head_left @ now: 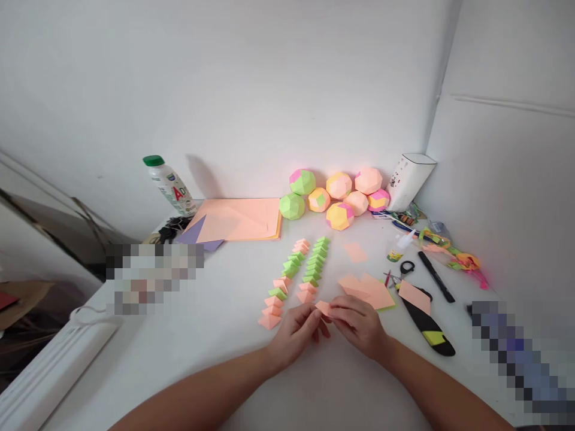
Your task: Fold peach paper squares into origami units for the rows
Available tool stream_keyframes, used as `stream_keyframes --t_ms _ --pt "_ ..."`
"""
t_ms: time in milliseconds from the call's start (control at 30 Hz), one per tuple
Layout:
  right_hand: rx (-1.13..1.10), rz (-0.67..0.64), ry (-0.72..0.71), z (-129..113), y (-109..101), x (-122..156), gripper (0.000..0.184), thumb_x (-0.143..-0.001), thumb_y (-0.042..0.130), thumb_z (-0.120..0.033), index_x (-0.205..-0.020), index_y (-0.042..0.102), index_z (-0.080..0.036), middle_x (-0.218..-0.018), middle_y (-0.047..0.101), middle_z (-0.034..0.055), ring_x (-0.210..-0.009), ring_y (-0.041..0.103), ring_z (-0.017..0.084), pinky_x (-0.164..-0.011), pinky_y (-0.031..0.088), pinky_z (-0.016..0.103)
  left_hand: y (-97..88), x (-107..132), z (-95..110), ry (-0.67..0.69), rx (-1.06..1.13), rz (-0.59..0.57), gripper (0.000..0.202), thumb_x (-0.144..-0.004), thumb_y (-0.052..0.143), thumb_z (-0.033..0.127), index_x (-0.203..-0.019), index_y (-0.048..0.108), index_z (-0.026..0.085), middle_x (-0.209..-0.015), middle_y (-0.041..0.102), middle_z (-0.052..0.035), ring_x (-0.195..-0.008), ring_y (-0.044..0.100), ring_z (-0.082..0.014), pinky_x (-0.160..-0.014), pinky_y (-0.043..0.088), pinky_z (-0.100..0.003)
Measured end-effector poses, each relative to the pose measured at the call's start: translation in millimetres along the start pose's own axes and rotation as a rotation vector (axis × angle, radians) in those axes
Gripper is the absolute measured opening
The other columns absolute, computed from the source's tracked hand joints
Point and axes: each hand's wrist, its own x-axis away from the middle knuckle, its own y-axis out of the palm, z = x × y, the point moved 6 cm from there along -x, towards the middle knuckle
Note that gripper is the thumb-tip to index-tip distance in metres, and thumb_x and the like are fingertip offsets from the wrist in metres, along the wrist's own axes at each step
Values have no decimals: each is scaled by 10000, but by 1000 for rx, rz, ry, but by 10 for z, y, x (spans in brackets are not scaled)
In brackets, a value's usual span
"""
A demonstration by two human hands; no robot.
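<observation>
The left hand [291, 335] is drawn narrow, thumb and fingers pinched on one edge of a small peach paper piece [322, 308]; its other edge is gripped likewise by the right hand [359, 323]. The piece is held between the hands, over the near end of two rows of folded paper units on the surface [224, 371]. The left row [293, 262] is made up of peach and green units in alternating groups; the right row [316, 261] is mostly green, with peach at its near end. Beyond the right hand, peach sheets [380, 292] are spread, and a single peach square [356, 252] is laid farther back. Scissors [407, 267] are placed near the sheets, partly covered by a peach slip [415, 296].
</observation>
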Motion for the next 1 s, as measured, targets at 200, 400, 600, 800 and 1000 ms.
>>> stream_keyframes --t_ms 200,400,600,800,1000 --pt "-72 -110 48 52 85 31 179 -872 552 -188 -1039 615 -198 -1006 603 121 -832 614 197 -719 558 314 -39 -21 -103 -81 54 81 391 -879 435 518 -690 501 182 -650 679 -29 -537 567 -135 -556 446 -258" --pt "-141 -77 63 83 76 37 244 -850 612 -279 -1085 609 -215 -987 604 107 -764 618 186 -711 569 317 -17 -16 -154 -114 122 60 384 -897 397 520 -717 469 188 -595 674 -20 -500 556 -129 -517 418 -242" --pt "-220 -77 143 127 77 18 224 -823 642 -325 -1010 650 -202 -972 608 107 -733 621 175 -634 578 287 -30 -29 -141 -85 133 74 393 -886 416 528 -669 424 200 -563 661 -8 -487 559 -132 -516 430 -246" --pt "-251 -48 220 148 64 7 169 -860 584 -316 -909 667 -177 -912 620 108 -812 619 193 -624 574 274 -33 -28 -131 -70 137 77 400 -891 409 523 -690 486 186 -553 643 -13 -509 574 -142 -516 439 -248" --pt "-289 -10 293 174 40 15 186 -896 520 -293 -827 647 -177 -895 592 95 -633 597 141 -537 558 262 -16 -27 -125 -81 139 72 369 -879 462 491 -715 533 168 -580 631 -9 -519 579 -131 -520 444 -242"
